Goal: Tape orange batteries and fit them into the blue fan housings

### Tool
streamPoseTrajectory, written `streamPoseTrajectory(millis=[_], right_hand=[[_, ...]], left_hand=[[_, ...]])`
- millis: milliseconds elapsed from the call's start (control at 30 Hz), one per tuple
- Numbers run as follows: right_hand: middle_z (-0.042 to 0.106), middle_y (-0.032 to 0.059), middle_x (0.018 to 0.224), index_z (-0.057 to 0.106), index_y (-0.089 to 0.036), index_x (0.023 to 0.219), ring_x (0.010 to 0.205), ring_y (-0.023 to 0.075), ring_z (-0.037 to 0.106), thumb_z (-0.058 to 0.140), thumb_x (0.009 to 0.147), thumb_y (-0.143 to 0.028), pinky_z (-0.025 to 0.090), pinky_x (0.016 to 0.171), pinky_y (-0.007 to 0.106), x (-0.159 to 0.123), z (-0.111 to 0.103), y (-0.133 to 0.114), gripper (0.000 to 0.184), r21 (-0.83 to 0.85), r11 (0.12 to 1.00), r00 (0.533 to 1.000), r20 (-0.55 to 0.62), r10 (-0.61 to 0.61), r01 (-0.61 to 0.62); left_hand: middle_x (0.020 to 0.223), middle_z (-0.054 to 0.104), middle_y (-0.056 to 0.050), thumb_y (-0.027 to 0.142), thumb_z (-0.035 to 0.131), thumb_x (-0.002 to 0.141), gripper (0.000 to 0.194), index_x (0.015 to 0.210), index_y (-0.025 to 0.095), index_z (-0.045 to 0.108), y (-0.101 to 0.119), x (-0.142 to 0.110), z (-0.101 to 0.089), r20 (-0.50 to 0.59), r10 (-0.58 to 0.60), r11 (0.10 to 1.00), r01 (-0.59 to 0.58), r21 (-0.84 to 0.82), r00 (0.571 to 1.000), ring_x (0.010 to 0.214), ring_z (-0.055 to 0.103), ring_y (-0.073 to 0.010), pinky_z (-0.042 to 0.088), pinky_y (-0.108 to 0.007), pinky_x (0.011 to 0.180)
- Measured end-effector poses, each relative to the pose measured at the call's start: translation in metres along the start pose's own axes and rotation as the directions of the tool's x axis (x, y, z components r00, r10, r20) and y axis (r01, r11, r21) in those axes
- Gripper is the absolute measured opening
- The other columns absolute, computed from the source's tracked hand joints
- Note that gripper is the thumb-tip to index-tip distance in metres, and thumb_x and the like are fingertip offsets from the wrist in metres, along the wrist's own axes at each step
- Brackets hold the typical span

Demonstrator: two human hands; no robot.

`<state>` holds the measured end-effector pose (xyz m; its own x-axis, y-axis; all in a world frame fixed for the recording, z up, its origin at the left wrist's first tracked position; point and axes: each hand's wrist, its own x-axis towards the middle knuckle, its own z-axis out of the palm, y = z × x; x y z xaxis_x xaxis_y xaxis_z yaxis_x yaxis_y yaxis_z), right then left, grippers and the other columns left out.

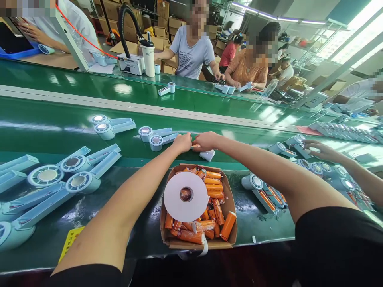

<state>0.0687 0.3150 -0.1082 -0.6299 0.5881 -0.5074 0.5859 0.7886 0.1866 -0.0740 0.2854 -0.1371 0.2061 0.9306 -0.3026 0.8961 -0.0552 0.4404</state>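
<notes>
"As we go from the left, what lies there?"

"Pale-blue housings (79, 183), reaching inward from the bench's (149, 227) left end. Farther in, on the belt (60, 139), the nearest housing (156, 142) points its handle at the left hand (183, 142)."

"And the hands?"

"Together, fingers curled inward, beyond the bench's far edge. I can't tell what they pinch, or whether the left touches that handle. A white piece (207, 155) lies just below the right hand (208, 140)."

"How would you work there?"

"I'd brace with the left, make small fingertip moves with the right, and lift my wrists clear of the carton (223, 245) at the near edge. A white roll (173, 197) sits on its orange cylinders (228, 226)."

"Farther right?"

"More housings, some holding orange cylinders, then a co-worker's hand (321, 151); I'd leave it room."
</notes>
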Motion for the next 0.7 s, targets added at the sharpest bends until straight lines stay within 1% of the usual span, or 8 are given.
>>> streamPoseTrajectory(millis=[133, 200, 267, 333, 433, 500, 567, 700], right_hand=[[0.071, 0.0133, 0.127, 0.080, -0.019, 0.125, 0.120, 0.0300, 0.067, 0.063, 0.103, -0.028, 0.051, 0.092, 0.037, 0.001, -0.001, 0.003, 0.030, 0.079, 0.996, 0.994, -0.105, -0.025, 0.034], [0.073, 0.0068, 0.126, 0.080, -0.022, 0.126, 0.119, 0.0271, 0.069, 0.065, 0.101, -0.021, 0.051, 0.093, 0.035, -0.003, 0.004, 0.005, 0.029, 0.158, 0.987, 0.983, -0.180, 0.028, 0.001], [0.072, 0.0042, 0.130, 0.078, -0.023, 0.132, 0.121, 0.0278, 0.068, 0.060, 0.105, -0.021, 0.052, 0.096, 0.037, -0.012, 0.008, 0.006, 0.033, 0.248, 0.965, 0.949, -0.276, 0.149, -0.079], [0.065, 0.0056, 0.143, 0.074, -0.017, 0.138, 0.134, 0.0271, 0.061, 0.055, 0.109, -0.024, 0.047, 0.109, 0.037, -0.026, 0.010, 0.002, 0.036, 0.318, 0.940, 0.888, -0.388, 0.247, -0.122], [0.067, 0.0063, 0.141, 0.074, -0.014, 0.137, 0.133, 0.0226, 0.061, 0.058, 0.109, -0.030, 0.042, 0.113, 0.031, -0.054, 0.008, -0.019, 0.037, 0.433, 0.899, 0.817, -0.494, 0.298, -0.067], [0.075, 0.0060, 0.121, 0.077, -0.014, 0.131, 0.110, 0.0197, 0.068, 0.062, 0.106, -0.030, 0.047, 0.098, 0.030, -0.072, 0.005, -0.041, 0.033, 0.539, 0.842, 0.812, -0.500, 0.303, 0.018], [0.076, 0.0045, 0.101, 0.082, -0.015, 0.118, 0.085, 0.0150, 0.066, 0.064, 0.101, -0.029, 0.046, 0.081, 0.027, -0.091, 0.005, -0.067, 0.028, 0.610, 0.784, 0.805, -0.518, 0.289, 0.111], [0.061, 0.0017, 0.064, 0.079, -0.013, 0.086, 0.056, 0.0088, 0.046, 0.057, 0.099, -0.047, 0.033, 0.057, 0.025, -0.130, 0.012, -0.115, 0.043, 0.678, 0.686, 0.674, -0.639, 0.372, 0.264]], left_hand=[[0.163, 0.043, -0.014, 0.029, 0.045, 0.111, 0.054, 0.161, 0.009, 0.040, -0.007, -0.055, -0.011, -0.086, 0.075, 0.995, -0.080, -0.065, 0.993, 0.153, 0.038, -0.0253, 0.028, -0.037, 0.126], [0.162, 0.047, -0.007, 0.030, 0.050, 0.107, 0.056, 0.160, 0.014, 0.045, -0.029, -0.115, -0.011, -0.136, 0.134, 0.988, -0.142, -0.052, 0.982, 0.152, 0.039, -0.0211, 0.025, -0.033, 0.128], [0.148, 0.059, -0.006, 0.044, 0.048, 0.104, 0.052, 0.148, 0.018, 0.060, -0.062, -0.186, -0.004, -0.135, 0.147, 0.987, -0.154, -0.043, 0.980, 0.141, 0.049, -0.0231, 0.037, -0.036, 0.122], [0.142, 0.065, -0.005, 0.066, 0.046, 0.100, 0.064, 0.139, 0.021, 0.070, -0.099, -0.253, 0.009, -0.255, 0.197, 0.980, -0.190, 0.051, 0.947, 0.136, 0.053, -0.0303, 0.041, -0.048, 0.120], [0.134, 0.069, -0.008, 0.066, 0.039, 0.106, 0.065, 0.124, 0.018, 0.078, -0.138, -0.321, 0.036, -0.400, 0.376, 0.886, -0.198, 0.419, 0.836, 0.119, 0.060, -0.0368, 0.057, -0.056, 0.092], [0.131, 0.069, -0.011, 0.058, 0.038, 0.110, 0.060, 0.118, 0.014, 0.079, -0.142, -0.340, 0.049, -0.458, 0.456, 0.827, -0.174, 0.534, 0.763, 0.116, 0.060, -0.0371, 0.059, -0.052, 0.082], [0.132, 0.067, -0.014, 0.049, 0.044, 0.111, 0.050, 0.120, 0.010, 0.075, -0.130, -0.340, 0.055, -0.535, 0.488, 0.829, -0.175, 0.531, 0.690, 0.122, 0.056, -0.0375, 0.056, -0.052, 0.089], [0.140, 0.063, -0.011, 0.035, 0.058, 0.107, 0.036, 0.132, 0.010, 0.066, -0.080, -0.304, 0.044, -0.580, 0.559, 0.829, -0.378, 0.412, 0.593, 0.137, 0.047, -0.0334, 0.045, -0.049, 0.112]])
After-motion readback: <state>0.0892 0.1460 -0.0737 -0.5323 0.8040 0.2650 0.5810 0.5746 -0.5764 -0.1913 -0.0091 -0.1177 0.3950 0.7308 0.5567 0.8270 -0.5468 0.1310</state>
